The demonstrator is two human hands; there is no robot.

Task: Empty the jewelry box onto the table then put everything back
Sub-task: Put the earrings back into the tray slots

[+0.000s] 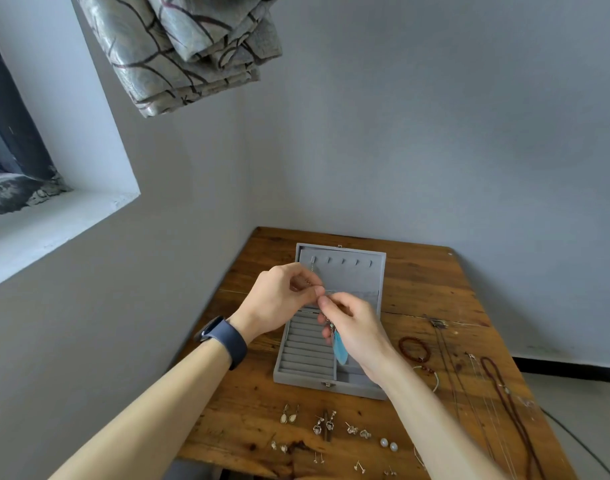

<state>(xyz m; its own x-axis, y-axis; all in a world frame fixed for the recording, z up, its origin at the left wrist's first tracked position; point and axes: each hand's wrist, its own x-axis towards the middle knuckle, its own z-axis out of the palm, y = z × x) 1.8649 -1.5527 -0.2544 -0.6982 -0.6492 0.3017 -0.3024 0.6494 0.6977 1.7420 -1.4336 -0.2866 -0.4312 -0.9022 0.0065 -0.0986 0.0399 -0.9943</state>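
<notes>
A grey velvet jewelry box (305, 370) lies open on the wooden table (421, 282), lid leaning back with a row of hooks. Above it my left hand (279, 297) and my right hand (354, 327) meet fingertip to fingertip, both pinching the top of a blue feather earring (339, 344) that dangles below my right hand over the ring slots. A thin chain hangs from the lid's leftmost hook behind my left hand.
Several earrings (322, 426) and two pearls (388, 444) lie in front of the box. A red bead bracelet (414, 348) and long necklaces (497, 386) lie on the right. The table stands in a wall corner; a window sill is at left.
</notes>
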